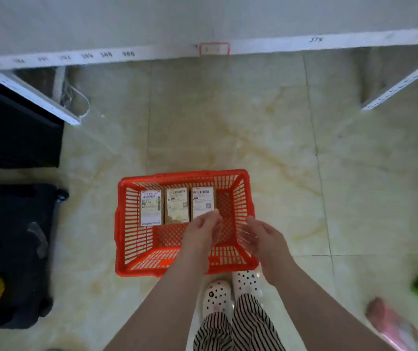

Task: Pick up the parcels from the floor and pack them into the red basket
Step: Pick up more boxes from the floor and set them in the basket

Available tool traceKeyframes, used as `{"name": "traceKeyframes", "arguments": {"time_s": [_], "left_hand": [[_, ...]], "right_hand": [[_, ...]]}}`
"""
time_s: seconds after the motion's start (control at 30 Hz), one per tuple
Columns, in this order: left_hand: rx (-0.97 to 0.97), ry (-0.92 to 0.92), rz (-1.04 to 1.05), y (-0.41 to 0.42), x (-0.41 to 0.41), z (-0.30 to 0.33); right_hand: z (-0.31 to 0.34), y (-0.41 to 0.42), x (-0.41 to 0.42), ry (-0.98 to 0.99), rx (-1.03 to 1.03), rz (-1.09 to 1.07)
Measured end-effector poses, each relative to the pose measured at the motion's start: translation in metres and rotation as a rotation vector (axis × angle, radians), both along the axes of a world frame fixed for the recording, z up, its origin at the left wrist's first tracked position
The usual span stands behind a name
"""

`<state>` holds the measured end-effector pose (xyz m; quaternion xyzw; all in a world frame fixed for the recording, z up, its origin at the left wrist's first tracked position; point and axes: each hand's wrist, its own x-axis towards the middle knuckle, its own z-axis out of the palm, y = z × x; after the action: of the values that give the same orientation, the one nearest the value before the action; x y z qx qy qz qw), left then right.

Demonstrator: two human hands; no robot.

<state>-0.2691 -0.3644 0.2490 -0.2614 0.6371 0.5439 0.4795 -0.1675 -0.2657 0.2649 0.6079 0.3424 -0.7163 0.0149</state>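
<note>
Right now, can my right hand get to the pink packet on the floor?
Probably yes: the right hand is empty above the basket, and bare floor lies around the pink packet.

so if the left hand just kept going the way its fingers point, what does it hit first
Probably the rightmost parcel in the red basket. The left hand is empty, its fingertips overlapping that parcel's near edge in the picture, though its height above the parcel is unclear.

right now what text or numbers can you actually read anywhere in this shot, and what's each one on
"375": handwritten on the white shelf edge, likely but smeared.
Other handwritten numbers on the shelf edge's left stretch: too blurred to read.
Red-framed tag on the shelf edge: unreadable.
Shipping labels on the three parcels in the red basket: barcodes and print too small.
</note>
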Motion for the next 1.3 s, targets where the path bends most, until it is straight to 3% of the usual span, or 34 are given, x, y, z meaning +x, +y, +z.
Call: {"name": "traceKeyframes", "arguments": {"time_s": [0.23,0.4,0.63,0.93,1.3], "left_hand": [[0.115,0.076,-0.283,0.057,0.060,0.131],[0.115,0.048,-0.483,0.086,0.141,0.176],[0.146,0.063,-0.715,0.145,0.268,0.205],[0.160,0.025,-0.837,0.216,0.433,0.238],[0.135,0.001,-0.885,0.311,0.532,0.239]], "right_hand": [[0.123,0.020,0.084,0.079,0.032,-0.410],[0.167,0.030,0.173,0.079,0.055,-0.643],[0.180,0.067,0.311,0.063,0.104,-0.865],[0.215,0.121,0.486,0.049,0.140,-1.029],[0.221,0.206,0.561,0.013,0.134,-1.084]]}}
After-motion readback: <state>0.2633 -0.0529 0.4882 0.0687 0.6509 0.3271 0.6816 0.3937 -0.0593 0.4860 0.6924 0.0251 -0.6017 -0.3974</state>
